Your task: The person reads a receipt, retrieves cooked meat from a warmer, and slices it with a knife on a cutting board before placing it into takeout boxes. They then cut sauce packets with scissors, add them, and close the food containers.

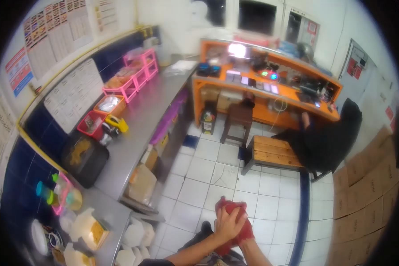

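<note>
In the head view, a bunched red cloth (224, 205) is held in front of my body, above the tiled floor. My left hand (229, 223) reaches in from the left and lies over the cloth, its fingers curled and pressing on it. My right hand (247, 240) comes up from the lower right and is mostly covered by the cloth, so its fingers are hidden. The two hands are pressed together with the cloth between and around them.
At left runs a steel counter (135, 128) with pink racks (135, 80), a black container (85, 157) and open food boxes (91, 230). A wooden bench (270, 153) stands ahead. A person in dark clothes (332, 137) sits by the orange desk (261, 108). Cardboard boxes (363, 199) line the right.
</note>
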Demonstrator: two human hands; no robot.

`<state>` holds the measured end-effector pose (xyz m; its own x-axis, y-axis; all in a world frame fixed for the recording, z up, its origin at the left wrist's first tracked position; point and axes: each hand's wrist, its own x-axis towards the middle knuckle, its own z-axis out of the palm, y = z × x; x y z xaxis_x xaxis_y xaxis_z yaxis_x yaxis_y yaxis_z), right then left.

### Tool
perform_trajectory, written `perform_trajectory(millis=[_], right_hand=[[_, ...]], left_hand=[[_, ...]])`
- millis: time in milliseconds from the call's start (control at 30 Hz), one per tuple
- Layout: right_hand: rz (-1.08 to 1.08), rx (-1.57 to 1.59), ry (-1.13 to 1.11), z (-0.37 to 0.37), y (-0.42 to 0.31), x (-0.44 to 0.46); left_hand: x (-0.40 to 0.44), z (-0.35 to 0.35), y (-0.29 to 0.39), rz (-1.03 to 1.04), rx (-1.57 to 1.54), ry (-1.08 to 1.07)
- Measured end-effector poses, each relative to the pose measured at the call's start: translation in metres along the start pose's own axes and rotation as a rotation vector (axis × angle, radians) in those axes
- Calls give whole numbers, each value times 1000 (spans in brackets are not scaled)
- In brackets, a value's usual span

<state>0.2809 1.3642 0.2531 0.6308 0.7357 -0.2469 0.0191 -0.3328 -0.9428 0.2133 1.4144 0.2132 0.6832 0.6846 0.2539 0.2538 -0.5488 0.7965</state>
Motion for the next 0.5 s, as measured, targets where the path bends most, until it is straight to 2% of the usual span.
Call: perform_trajectory(millis=[33,67,100,167,200,233,300,333,400,500], right_hand=[[11,-63,10,-8,-10,16],[22,-128,25,-14,-18,30],[46,-196,54,-18,-24,43],[107,-314,128,-19,-26,71],[116,-410,229,-15,-2,93],[117,-399,232,-14,-2,110],[-149,-799,109,-17,-3,147],[-145,-790,116,-16,4,168],[-336,-357,159,-4,29,217],[-216,-25,22,-4,54,302]], left_hand=[[18,5,-6,74,44,16],[40,15,-15,184,94,134],[58,18,-19,191,99,118],[97,20,-32,138,152,-90],[116,24,-47,234,208,-77],[132,25,-62,239,216,-83],[162,23,-91,207,227,-330],[179,21,-101,214,231,-338],[215,16,-121,109,264,-400],[285,4,-153,69,300,-352]])
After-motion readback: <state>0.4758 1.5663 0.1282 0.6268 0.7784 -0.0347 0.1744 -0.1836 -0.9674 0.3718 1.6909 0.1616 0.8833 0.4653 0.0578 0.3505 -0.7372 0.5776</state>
